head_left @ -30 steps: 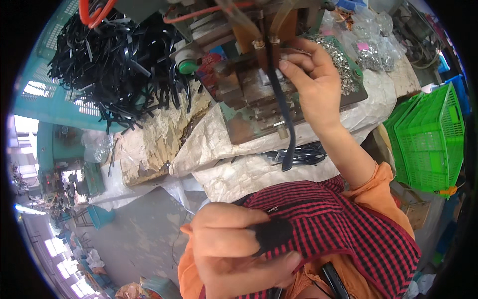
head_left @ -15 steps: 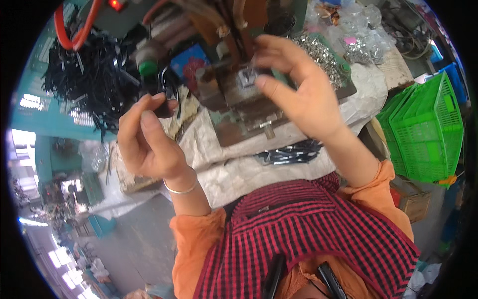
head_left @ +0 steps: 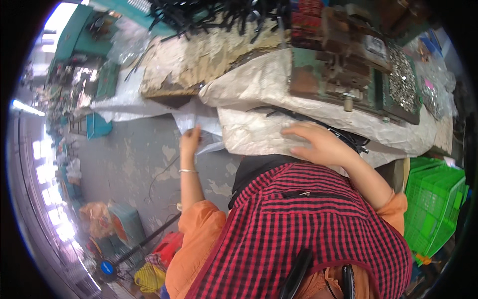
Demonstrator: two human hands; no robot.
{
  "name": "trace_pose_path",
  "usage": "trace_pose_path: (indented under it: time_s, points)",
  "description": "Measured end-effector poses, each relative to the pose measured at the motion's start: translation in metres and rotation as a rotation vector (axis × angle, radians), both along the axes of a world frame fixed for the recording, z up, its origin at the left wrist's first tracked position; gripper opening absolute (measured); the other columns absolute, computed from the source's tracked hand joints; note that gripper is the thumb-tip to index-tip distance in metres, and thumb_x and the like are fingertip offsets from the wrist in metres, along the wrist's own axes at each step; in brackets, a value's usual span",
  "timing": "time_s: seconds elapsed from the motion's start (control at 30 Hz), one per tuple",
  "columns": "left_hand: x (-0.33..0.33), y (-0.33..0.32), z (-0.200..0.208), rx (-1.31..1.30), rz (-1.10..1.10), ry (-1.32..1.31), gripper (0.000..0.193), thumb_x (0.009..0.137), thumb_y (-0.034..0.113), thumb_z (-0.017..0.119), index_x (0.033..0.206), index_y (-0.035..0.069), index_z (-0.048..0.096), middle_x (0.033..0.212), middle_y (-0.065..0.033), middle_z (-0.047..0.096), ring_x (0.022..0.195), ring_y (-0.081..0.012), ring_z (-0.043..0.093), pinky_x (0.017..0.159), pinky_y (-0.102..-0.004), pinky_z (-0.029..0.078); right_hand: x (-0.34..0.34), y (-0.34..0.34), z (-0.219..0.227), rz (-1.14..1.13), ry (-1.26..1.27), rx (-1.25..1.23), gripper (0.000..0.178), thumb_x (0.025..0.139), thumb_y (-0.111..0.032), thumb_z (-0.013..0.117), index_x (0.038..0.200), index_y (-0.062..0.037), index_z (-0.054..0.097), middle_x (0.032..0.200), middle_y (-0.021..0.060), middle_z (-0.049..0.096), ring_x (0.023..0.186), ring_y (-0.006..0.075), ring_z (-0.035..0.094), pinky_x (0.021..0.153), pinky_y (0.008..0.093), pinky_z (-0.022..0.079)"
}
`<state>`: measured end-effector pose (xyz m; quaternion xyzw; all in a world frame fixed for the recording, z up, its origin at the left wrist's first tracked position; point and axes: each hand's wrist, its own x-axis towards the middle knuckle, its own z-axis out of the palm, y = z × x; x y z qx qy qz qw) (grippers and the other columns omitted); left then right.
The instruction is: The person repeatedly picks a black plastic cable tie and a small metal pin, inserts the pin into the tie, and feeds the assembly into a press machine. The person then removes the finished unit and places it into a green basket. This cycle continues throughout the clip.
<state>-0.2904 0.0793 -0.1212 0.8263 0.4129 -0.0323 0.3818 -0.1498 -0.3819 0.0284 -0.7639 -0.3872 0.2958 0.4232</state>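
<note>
My left hand [head_left: 189, 143] hangs off the bench's edge, in front of a translucent plastic sheet [head_left: 191, 113]. Its fingers are curled together, and what they hold, if anything, is hard to make out. Fingers apart, my right hand [head_left: 321, 145] lies over the near part of a creased white woven sheet [head_left: 259, 130], close to my apron. Just beyond that hand, a bunch of thin black strips [head_left: 348, 137] rests in a fold of the sheet, partly hidden by it. The green and brown metal machine [head_left: 343, 74] stands farther off, with a small pale block on it.
A heap of black strips [head_left: 214, 14] lies at the far side of a worn board [head_left: 184, 60]. Small shiny metal parts [head_left: 402, 79] fill a tray right of the machine. Green plastic crates [head_left: 433, 204] stand at right. A blue-green bin [head_left: 98, 125] is on the floor at left.
My view has swung left and down. Both hands have left the machine area: the left went down past the bench's edge, the right came back to the sheet near my apron.
</note>
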Motion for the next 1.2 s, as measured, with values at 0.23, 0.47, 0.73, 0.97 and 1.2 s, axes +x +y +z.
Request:
trace_pose_path:
  time_s: [0.23, 0.47, 0.73, 0.97, 1.2]
  points:
    - [-0.007, -0.142, -0.006, -0.859, 0.149, -0.203, 0.059, 0.092, 0.026, 0.076, 0.139, 0.0, 0.054, 0.124, -0.0128, 0.068, 0.106, -0.0218, 0.07, 0.077, -0.0324, 0.059, 0.019, 0.117, -0.124, 0.08, -0.448, -0.248, 0.043, 0.095, -0.025, 0.063, 0.136, -0.0115, 0.06, 0.143, 0.0169, 0.055, 0.137, 0.0346, 0.048, 0.111, 0.0461, 0.043]
    - [-0.036, -0.154, 0.088, -0.839, 0.052, -0.417, 0.048, 0.084, 0.014, 0.075, 0.127, 0.0, 0.058, 0.102, -0.0073, 0.072, 0.074, -0.0124, 0.065, 0.055, -0.0249, 0.045, 0.009, 0.042, -0.111, 0.019, -0.511, -0.27, 0.041, 0.095, -0.019, 0.057, 0.135, -0.017, 0.06, 0.137, 0.0113, 0.06, 0.128, 0.0332, 0.055, 0.106, 0.0454, 0.047]
    - [-0.047, -0.18, 0.157, -0.633, -0.094, -0.456, 0.05, 0.085, 0.01, 0.072, 0.129, -0.005, 0.055, 0.098, -0.0093, 0.066, 0.071, -0.0149, 0.059, 0.053, -0.0281, 0.042, -0.037, -0.108, -0.091, -0.287, -0.617, -0.705, 0.042, 0.092, -0.019, 0.056, 0.133, -0.0214, 0.064, 0.123, 0.0112, 0.066, 0.112, 0.0329, 0.066, 0.087, 0.0477, 0.054]
    - [-0.051, -0.162, 0.152, -0.578, -0.168, -0.37, 0.051, 0.086, 0.012, 0.073, 0.129, -0.006, 0.054, 0.099, -0.0112, 0.066, 0.068, -0.0162, 0.059, 0.052, -0.0289, 0.041, -0.105, -0.322, -0.179, -0.748, -0.37, -0.819, 0.028, 0.086, -0.027, 0.071, 0.112, -0.0168, 0.076, 0.109, 0.0115, 0.071, 0.111, 0.0332, 0.064, 0.093, 0.0452, 0.053]
    - [-0.038, -0.136, 0.133, -0.498, -0.204, -0.194, 0.041, 0.091, 0.022, 0.072, 0.121, -0.004, 0.059, 0.094, -0.0111, 0.069, 0.065, -0.015, 0.061, 0.051, -0.0271, 0.045, -0.106, -0.332, -0.184, -0.988, -0.056, -0.708, 0.038, 0.087, -0.035, 0.068, 0.117, -0.0128, 0.074, 0.111, 0.0162, 0.074, 0.105, 0.0361, 0.069, 0.091, 0.0446, 0.054]
